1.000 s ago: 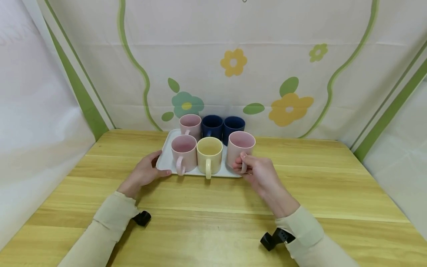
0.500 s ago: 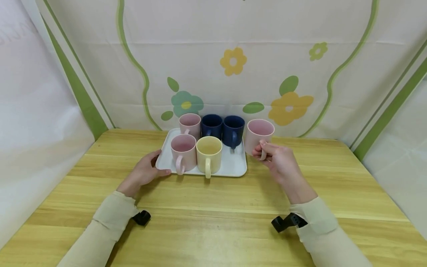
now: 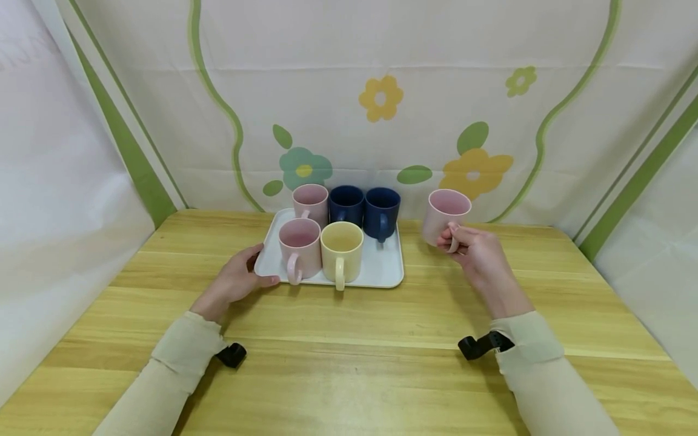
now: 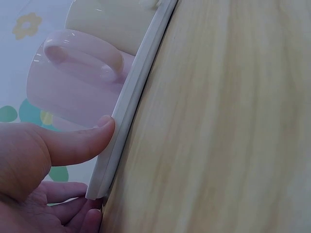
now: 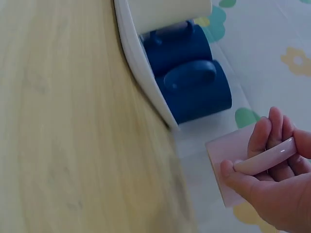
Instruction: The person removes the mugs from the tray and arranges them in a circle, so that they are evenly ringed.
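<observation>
Five mugs sit on the tray (image 3: 384, 274) and a sixth is in your grip, so take the tray as your landmark. Nearest you, at its front left corner, your left hand (image 3: 235, 281) pinches the rim, thumb on top and fingers under the edge, which would steady the tray. It is thin, white and smooth, with rounded corners and a raised lip, on a pale wood-grain table (image 3: 349, 357). On its front row stand a pink mug (image 3: 299, 247) and a yellow mug (image 3: 342, 250), handles toward you. Behind them are another pink one (image 3: 310, 201) and two navy mugs (image 3: 363, 209). Right of the tray, your right hand (image 3: 475, 254) curls round the handle of the lifted mug (image 3: 446, 215), pink, glossy, cylindrical, and held clear of the table with its mouth tipped slightly your way.
</observation>
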{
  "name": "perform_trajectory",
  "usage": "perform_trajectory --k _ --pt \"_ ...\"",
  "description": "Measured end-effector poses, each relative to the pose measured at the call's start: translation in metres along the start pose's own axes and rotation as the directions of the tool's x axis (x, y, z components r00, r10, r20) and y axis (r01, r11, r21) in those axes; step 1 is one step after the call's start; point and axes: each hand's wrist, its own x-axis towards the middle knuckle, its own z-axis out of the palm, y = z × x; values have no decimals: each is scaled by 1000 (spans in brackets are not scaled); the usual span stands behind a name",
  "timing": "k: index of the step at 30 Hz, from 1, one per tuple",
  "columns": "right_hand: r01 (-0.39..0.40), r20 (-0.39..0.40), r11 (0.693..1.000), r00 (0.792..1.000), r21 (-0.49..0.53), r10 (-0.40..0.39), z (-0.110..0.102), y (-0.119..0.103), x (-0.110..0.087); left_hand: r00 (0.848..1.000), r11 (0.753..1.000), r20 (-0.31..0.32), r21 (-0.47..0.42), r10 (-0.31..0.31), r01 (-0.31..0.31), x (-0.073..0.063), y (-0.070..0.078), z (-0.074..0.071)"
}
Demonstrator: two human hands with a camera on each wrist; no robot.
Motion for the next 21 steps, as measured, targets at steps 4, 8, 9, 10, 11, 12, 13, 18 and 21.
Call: perform_trajectory --k 4,8,9,10,11,12,13,18,21 --pt "-10 14 999 1000 51 9 -13 3 6 1000 1000 1 -6 -4 4 1 0 0" --pt "-16 26 996 1000 91 14 -24 4 11 1000 1000 0 -6 -3 2 2 -1 0" --pt "-16 26 995 1000 98 14 -26 5 12 1000 1000 -1 -5 -2 2 2 -1 0" --pt "-17 25 995 1000 99 15 -29 5 12 1000 1000 -1 -3 -2 2 2 -1 0" --pt "-17 23 995 1000 102 15 -31 6 13 1000 1000 0 -3 -1 1 3 -2 0" --pt "-19 22 995 1000 103 17 -33 6 13 1000 1000 0 -3 -1 1 3 -2 0" --pt "-20 20 995 1000 100 18 -35 6 14 1000 1000 2 -2 -2 2 3 -2 0" --pt "-22 11 997 1000 71 21 -43 10 17 1000 1000 2 1 -4 4 3 -1 0" --pt "-23 0 998 1000 62 23 -47 12 18 1000 1000 2 2 -5 5 3 -1 0"
